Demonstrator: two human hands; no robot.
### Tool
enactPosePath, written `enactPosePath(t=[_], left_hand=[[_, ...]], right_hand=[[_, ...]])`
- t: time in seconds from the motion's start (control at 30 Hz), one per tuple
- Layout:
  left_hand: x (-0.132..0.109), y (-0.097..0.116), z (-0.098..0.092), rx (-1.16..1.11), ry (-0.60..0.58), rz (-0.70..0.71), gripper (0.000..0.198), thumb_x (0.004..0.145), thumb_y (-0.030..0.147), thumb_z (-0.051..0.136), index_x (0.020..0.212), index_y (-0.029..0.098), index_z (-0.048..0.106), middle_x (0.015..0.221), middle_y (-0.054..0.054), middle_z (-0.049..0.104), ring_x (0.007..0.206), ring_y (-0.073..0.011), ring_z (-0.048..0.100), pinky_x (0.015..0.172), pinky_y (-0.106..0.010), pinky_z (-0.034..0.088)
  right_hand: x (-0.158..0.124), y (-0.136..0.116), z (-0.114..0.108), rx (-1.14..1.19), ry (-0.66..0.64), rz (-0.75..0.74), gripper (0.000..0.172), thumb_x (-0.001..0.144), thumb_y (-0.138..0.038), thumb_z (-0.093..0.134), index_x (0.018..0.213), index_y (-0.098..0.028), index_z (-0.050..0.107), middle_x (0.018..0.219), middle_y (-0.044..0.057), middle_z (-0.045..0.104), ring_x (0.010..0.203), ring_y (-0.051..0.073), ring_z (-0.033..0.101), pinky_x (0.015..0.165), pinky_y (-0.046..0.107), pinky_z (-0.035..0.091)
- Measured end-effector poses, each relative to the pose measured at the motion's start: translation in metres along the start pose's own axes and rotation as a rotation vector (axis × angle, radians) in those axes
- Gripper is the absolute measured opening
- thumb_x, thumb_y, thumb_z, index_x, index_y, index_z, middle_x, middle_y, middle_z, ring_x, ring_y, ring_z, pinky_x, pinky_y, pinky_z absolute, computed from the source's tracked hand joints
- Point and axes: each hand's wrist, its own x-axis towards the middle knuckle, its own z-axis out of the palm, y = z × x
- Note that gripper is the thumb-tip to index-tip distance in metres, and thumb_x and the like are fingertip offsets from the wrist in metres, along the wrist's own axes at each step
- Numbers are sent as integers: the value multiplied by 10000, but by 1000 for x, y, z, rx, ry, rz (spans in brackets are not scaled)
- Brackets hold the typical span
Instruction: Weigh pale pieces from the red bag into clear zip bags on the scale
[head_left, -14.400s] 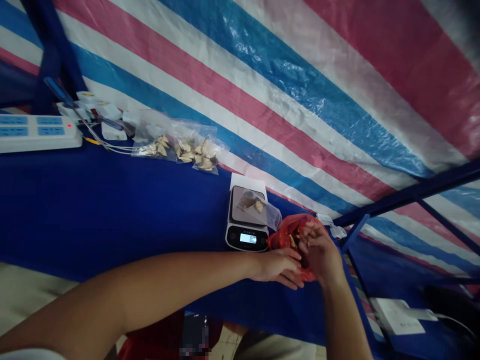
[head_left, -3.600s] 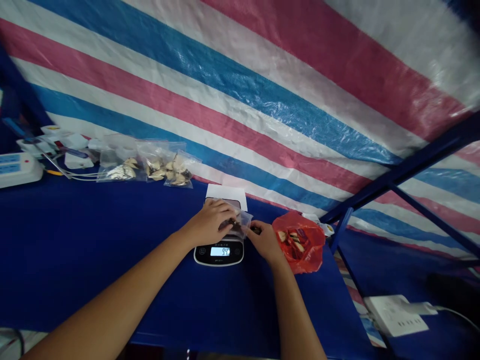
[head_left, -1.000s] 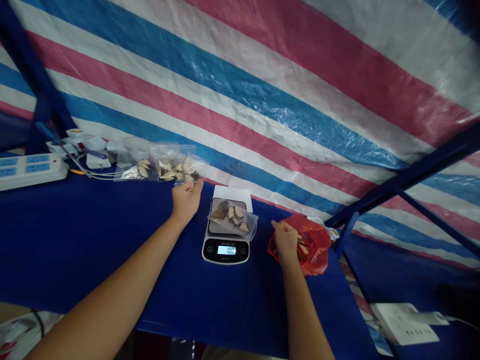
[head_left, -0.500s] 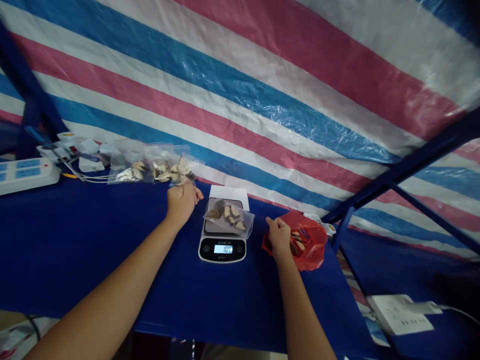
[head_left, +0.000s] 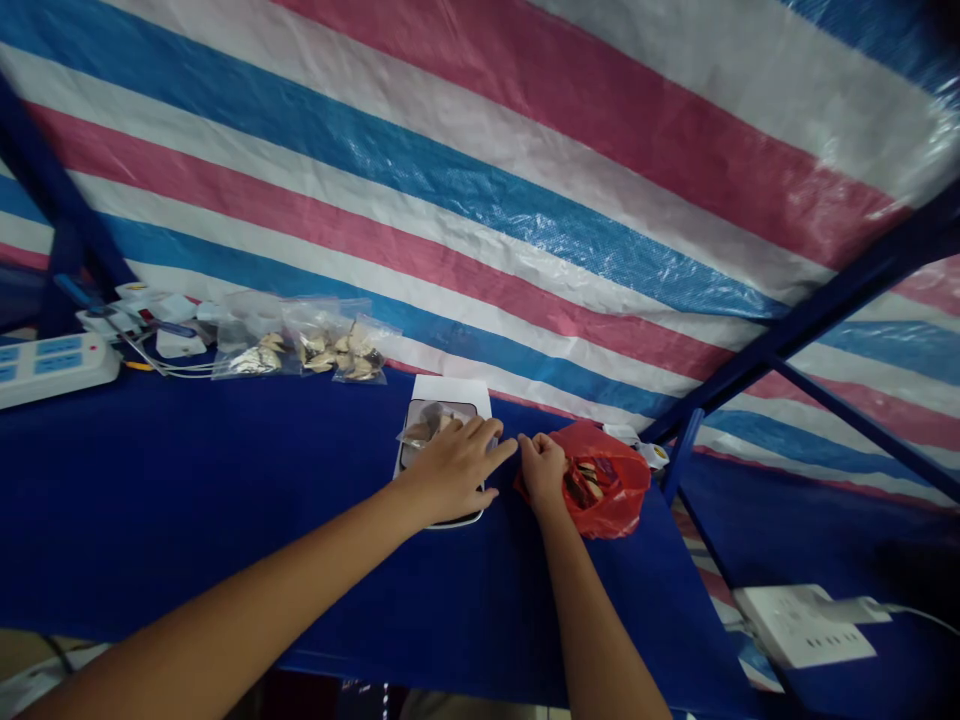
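A small clear bag with pale pieces lies on the kitchen scale, partly covered by my left hand. That hand is over the scale with its fingers spread, and its fingertips reach toward my right hand. The scale's display is hidden under it. My right hand is closed at the left side of an open red plastic bag, which has dark and pale pieces inside. Whether its fingers pinch the red plastic or something small is hard to make out.
Clear bags of pale pieces lie at the back left of the blue table, beside cables and a white power strip. Another power strip is at the lower right. A striped sheet hangs behind.
My left hand has moved right, from near the clear bags at the back to over the scale, and its fingers have spread. My right hand stays by the red bag.
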Motion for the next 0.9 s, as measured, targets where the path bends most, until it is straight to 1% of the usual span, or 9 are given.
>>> enactPosePath(t=[0.07, 0.13, 0.23, 0.33, 0.5, 0.6, 0.7, 0.83, 0.9], left_hand=[[3, 7, 3, 115, -83, 44, 436, 852, 116, 564, 1278, 207, 567, 1239, -134, 621, 1083, -279, 614, 879, -420, 497], [7, 8, 3, 177, -148, 60, 438, 826, -15, 467, 1199, 172, 599, 1139, -127, 647, 1009, -251, 631, 842, -388, 507], [16, 2, -7, 179, -178, 31, 386, 803, -60, 447, 1074, 142, 633, 1025, -120, 661, 944, -240, 636, 774, -354, 516], [26, -17, -32, 69, -102, -81, 270, 800, -16, 527, 960, 152, 665, 944, -103, 665, 884, -220, 632, 745, -330, 509], [46, -71, -97, -304, 236, -365, 199, 765, 59, 639, 889, 177, 739, 784, -28, 682, 735, -180, 631, 749, -337, 511], [48, -107, -123, -520, 297, -544, 135, 722, 77, 722, 822, 163, 751, 741, -32, 691, 710, -177, 647, 702, -318, 522], [39, -146, -132, -583, 321, -706, 158, 706, 88, 761, 851, 150, 751, 787, -40, 716, 748, -172, 667, 710, -299, 528], [4, -204, -122, -468, 317, -870, 130, 741, 97, 738, 870, 106, 720, 742, -13, 689, 733, -154, 654, 760, -306, 530], [-20, -229, -115, -328, 508, -986, 130, 749, 101, 742, 865, 111, 685, 753, -4, 664, 801, -173, 650, 828, -334, 536]], right_hand=[[1, 0, 0, 0, 4, -4, 416, 744, -424, 583, 537, -269, 257, 479, -92, 251, 503, 101, 251, 511, 272, 239], [1, -1, 0, 1, 5, -3, 408, 733, -422, 581, 532, -268, 261, 480, -92, 251, 503, 99, 253, 509, 270, 235], [1, -3, 0, 3, 4, 3, 400, 725, -421, 576, 527, -269, 263, 476, -91, 254, 496, 97, 253, 498, 265, 230], [-1, -5, 0, 2, -2, 13, 393, 731, -426, 573, 533, -271, 271, 471, -92, 258, 485, 95, 250, 482, 262, 221], [-1, -5, -1, -8, -14, 19, 390, 731, -413, 580, 531, -269, 279, 466, -92, 265, 475, 97, 261, 483, 264, 224], [-2, -4, -1, -9, -18, 11, 386, 730, -411, 582, 528, -269, 286, 464, -90, 277, 477, 102, 277, 494, 268, 237], [-2, -3, -1, -7, -18, 1, 387, 731, -421, 580, 531, -269, 286, 469, -90, 278, 482, 103, 276, 507, 273, 237], [-1, -1, -3, -6, -26, -6, 401, 719, -442, 582, 530, -270, 272, 471, -89, 263, 490, 106, 268, 509, 275, 233], [0, 0, -3, -10, -30, -7, 407, 711, -451, 585, 527, -270, 271, 471, -87, 261, 492, 107, 267, 508, 277, 228]])
